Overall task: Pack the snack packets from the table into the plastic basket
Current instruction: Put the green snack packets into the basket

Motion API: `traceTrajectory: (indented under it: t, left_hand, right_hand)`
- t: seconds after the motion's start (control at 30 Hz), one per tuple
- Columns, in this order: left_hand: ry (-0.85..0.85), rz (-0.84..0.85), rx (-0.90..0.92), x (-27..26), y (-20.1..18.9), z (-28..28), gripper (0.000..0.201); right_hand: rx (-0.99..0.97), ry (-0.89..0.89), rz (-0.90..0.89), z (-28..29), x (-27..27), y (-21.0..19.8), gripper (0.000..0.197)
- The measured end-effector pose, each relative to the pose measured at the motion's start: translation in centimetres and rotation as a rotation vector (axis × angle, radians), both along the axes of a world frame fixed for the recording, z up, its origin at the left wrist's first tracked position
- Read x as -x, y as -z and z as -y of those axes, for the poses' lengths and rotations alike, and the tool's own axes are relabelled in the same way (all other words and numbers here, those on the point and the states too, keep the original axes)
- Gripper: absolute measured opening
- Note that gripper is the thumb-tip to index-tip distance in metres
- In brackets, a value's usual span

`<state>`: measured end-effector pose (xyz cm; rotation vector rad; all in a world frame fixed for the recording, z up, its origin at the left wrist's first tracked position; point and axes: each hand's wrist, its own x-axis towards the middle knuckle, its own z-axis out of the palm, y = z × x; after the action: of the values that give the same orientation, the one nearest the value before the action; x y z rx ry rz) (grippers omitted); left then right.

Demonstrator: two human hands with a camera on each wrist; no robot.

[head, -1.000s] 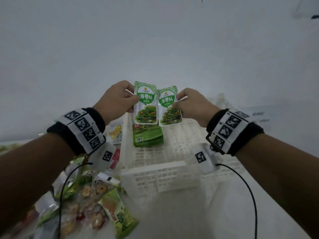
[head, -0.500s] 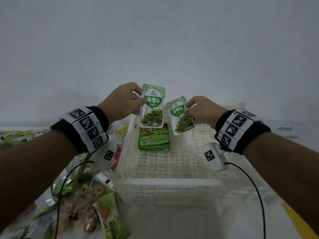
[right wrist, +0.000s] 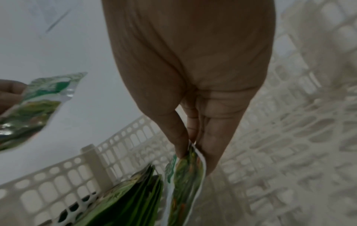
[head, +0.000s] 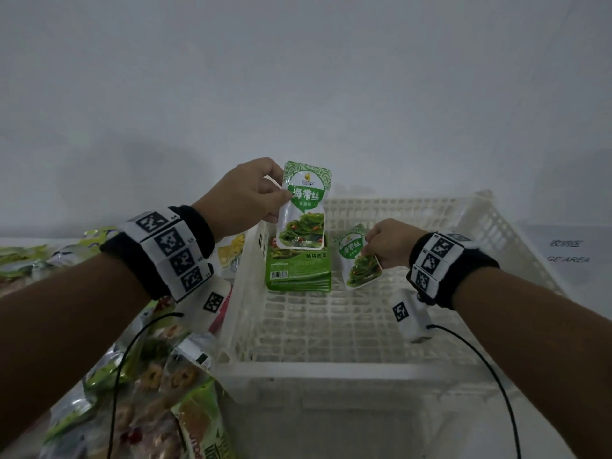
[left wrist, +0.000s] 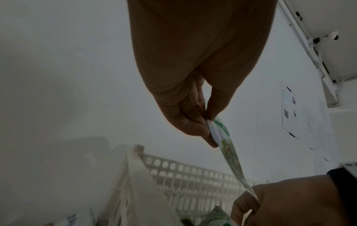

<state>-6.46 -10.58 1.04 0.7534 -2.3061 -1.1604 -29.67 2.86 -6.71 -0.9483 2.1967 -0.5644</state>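
Over the white plastic basket (head: 490, 223) in the middle of the head view, you've got both hands up, apart from each other, each pinching one green seaweed snack packet. Your left hand (head: 245, 197) has the upper packet (head: 303, 207) by its left edge, thumb on the front and fingers behind, holding it upright and above the basket's back left corner. From the left wrist view you see that same packet (left wrist: 228, 151) edge-on, squeezed between thumb and fingertips (left wrist: 195, 123), with the basket wall (left wrist: 183, 169) below. Your right hand (head: 392, 241) sits lower and further right in the frame, down inside the basket, gripping the second packet (head: 357, 260) near its right edge; that one's tilted, its bottom corner close to the basket floor, can't tell if it's touching. The right wrist view shows it (right wrist: 185, 183) clamped between thumb and fingers, pretty blurry though. Just left of it, a stack of green packets (head: 298, 270) already lies flat against the back left of the basket, barcode side up. Lower left of the head view, outside the basket, a loose pile of mixed snack packets (head: 139, 402) sits on the white table (head: 331, 435).
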Motion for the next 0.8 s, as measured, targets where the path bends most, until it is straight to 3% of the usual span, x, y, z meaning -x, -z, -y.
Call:
traceTrajectory:
  t: [0.17,0.27,0.43,0.6,0.7,0.8]
  left_hand:
    - [-0.02,-0.019,-0.03,-0.3,0.1,0.1,0.017]
    - [-0.021,-0.023,-0.036,-0.6,0.1,0.2,0.015]
    - [-0.027,-0.034,-0.038,-1.0,0.0,0.2,0.015]
    - [-0.02,-0.042,-0.048,-1.2,0.1,0.3,0.013]
    - [-0.011,-0.054,-0.044,-1.3,0.2,0.4,0.012]
    - [-0.007,-0.076,-0.05,-1.2,0.2,0.2,0.012]
  right_hand:
    - [-0.045,0.002,-0.039,0.4,0.0,1.2,0.011]
    - [-0.086,0.008,-0.105,0.5,-0.4,1.5,0.028]
    - [-0.091,0.003,-0.165,0.5,-1.1,1.6,0.036]
    - [-0.164,-0.1,-0.381,0.5,-1.3,0.4,0.047]
    - [-0.007,-0.132,-0.49,0.1,-1.7,-1.2,0.038]
    - [0.354,-0.102,-0.357,0.0,-2.8,-2.7,0.019]
